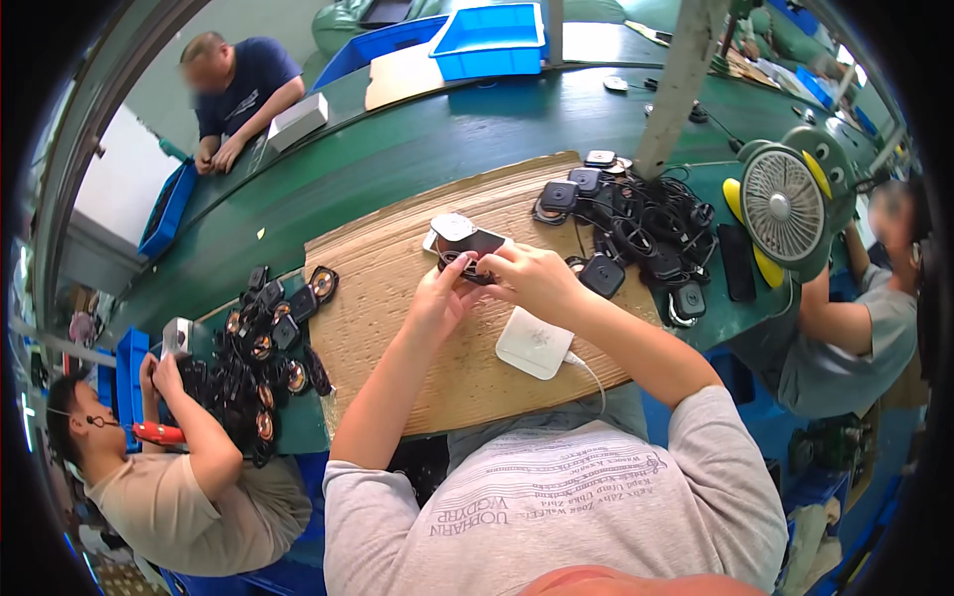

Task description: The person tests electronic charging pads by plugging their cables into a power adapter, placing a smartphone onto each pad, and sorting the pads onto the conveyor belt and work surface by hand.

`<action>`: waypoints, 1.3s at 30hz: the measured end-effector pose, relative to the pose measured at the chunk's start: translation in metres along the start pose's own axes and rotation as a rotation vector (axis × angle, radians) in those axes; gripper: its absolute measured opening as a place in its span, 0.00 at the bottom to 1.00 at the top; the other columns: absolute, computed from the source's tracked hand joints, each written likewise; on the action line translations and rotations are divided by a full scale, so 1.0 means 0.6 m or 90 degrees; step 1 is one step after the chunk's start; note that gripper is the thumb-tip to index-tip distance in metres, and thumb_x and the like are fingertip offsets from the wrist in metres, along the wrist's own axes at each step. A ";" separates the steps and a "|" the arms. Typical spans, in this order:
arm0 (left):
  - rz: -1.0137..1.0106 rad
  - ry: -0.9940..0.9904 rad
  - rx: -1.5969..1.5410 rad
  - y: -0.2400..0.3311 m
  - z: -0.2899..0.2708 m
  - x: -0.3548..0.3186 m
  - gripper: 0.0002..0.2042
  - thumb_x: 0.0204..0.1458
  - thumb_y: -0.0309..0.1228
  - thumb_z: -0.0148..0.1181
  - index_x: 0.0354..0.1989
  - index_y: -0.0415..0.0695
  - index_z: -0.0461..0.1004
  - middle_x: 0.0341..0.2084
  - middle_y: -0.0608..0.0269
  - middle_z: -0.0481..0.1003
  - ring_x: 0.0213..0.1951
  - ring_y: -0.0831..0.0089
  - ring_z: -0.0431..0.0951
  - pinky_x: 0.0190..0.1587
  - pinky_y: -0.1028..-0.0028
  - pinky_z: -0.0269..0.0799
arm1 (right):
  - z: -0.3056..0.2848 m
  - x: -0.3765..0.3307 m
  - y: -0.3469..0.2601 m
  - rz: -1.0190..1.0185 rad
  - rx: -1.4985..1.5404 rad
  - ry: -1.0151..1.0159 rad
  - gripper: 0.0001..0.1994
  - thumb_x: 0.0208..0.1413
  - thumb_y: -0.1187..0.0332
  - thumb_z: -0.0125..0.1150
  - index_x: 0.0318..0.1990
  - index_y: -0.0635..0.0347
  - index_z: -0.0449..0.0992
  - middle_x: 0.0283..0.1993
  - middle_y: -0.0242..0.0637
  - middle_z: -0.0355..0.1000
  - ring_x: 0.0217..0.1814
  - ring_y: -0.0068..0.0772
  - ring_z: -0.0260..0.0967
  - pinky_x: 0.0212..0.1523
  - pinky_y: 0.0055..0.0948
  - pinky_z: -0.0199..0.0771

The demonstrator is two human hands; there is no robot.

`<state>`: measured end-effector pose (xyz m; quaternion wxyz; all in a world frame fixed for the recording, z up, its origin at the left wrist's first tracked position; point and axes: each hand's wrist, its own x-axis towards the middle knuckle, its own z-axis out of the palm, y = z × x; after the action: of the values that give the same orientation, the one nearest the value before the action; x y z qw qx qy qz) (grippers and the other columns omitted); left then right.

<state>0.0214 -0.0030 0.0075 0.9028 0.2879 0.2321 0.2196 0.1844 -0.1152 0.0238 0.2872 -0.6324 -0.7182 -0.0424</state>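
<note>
Over the cardboard sheet (397, 368), my left hand (444, 296) and my right hand (532, 276) come together. Fingers of both are closed around a small black coiled cable (459, 266), partly hidden by them. Just beyond my fingertips lies a flat phone-like slab (485, 241), dark with a light edge. A white rounded pad (453, 226) rests on its left end. Below my right wrist is a white square pad (535, 343) with a white cord (593, 382) running toward my body.
Black charging pads with cables (646, 223) are heaped at right, beside a black phone (736, 262) and a fan (783, 204). Another heap (263, 348) lies left. A metal post (681, 89) rises beyond the cardboard. Blue bins (487, 40) stand far off; people work around the green table.
</note>
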 end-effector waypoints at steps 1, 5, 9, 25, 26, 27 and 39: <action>0.054 -0.013 0.024 0.006 -0.005 -0.001 0.19 0.58 0.33 0.57 0.53 0.34 0.64 0.45 0.47 0.73 0.46 0.64 0.77 0.50 0.73 0.75 | -0.004 -0.004 -0.005 -0.010 0.006 -0.003 0.15 0.47 0.64 0.66 0.44 0.49 0.72 0.42 0.31 0.73 0.32 0.34 0.71 0.32 0.28 0.71; 0.186 -0.017 0.081 0.027 -0.034 -0.020 0.17 0.56 0.31 0.59 0.49 0.33 0.66 0.43 0.48 0.74 0.44 0.64 0.78 0.50 0.73 0.76 | -0.059 -0.043 -0.023 0.109 0.082 -0.098 0.26 0.47 0.54 0.65 0.54 0.47 0.68 0.49 0.36 0.69 0.45 0.36 0.70 0.41 0.30 0.72; 0.247 0.025 0.102 0.036 -0.056 -0.029 0.14 0.54 0.25 0.61 0.45 0.32 0.68 0.41 0.49 0.75 0.42 0.65 0.79 0.49 0.73 0.77 | -0.046 -0.114 -0.049 0.030 -0.041 -0.092 0.31 0.44 0.55 0.67 0.58 0.46 0.65 0.51 0.43 0.67 0.51 0.44 0.67 0.50 0.36 0.68; 0.213 -0.106 0.056 0.018 -0.027 -0.049 0.09 0.50 0.18 0.61 0.39 0.38 0.71 0.34 0.58 0.76 0.34 0.72 0.77 0.39 0.77 0.74 | -0.016 -0.054 -0.040 0.411 0.862 -0.092 0.34 0.51 0.57 0.62 0.64 0.58 0.58 0.56 0.48 0.65 0.55 0.38 0.66 0.51 0.30 0.69; 0.199 -0.112 0.087 0.015 -0.027 -0.049 0.09 0.50 0.18 0.61 0.39 0.38 0.71 0.35 0.58 0.76 0.34 0.72 0.77 0.39 0.77 0.74 | -0.012 -0.049 -0.040 0.421 0.872 -0.109 0.33 0.52 0.58 0.60 0.64 0.59 0.57 0.56 0.49 0.66 0.55 0.37 0.66 0.50 0.29 0.69; 0.185 -0.118 0.117 0.012 -0.027 -0.049 0.09 0.51 0.18 0.61 0.40 0.38 0.72 0.35 0.58 0.76 0.34 0.73 0.76 0.40 0.76 0.74 | -0.009 -0.047 -0.041 0.432 0.882 -0.125 0.33 0.54 0.59 0.57 0.65 0.59 0.56 0.56 0.49 0.66 0.55 0.37 0.66 0.50 0.28 0.70; 0.256 -0.013 0.365 0.003 -0.021 -0.050 0.09 0.53 0.21 0.59 0.39 0.39 0.65 0.37 0.56 0.73 0.32 0.73 0.75 0.33 0.74 0.78 | -0.018 -0.046 -0.057 0.529 1.143 -0.081 0.30 0.54 0.54 0.54 0.60 0.62 0.60 0.52 0.48 0.67 0.50 0.30 0.68 0.38 0.23 0.75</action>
<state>-0.0101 -0.0121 0.0082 0.7262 0.5718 0.2137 0.3162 0.1574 -0.1509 0.0305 0.6129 -0.3828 -0.2190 0.6556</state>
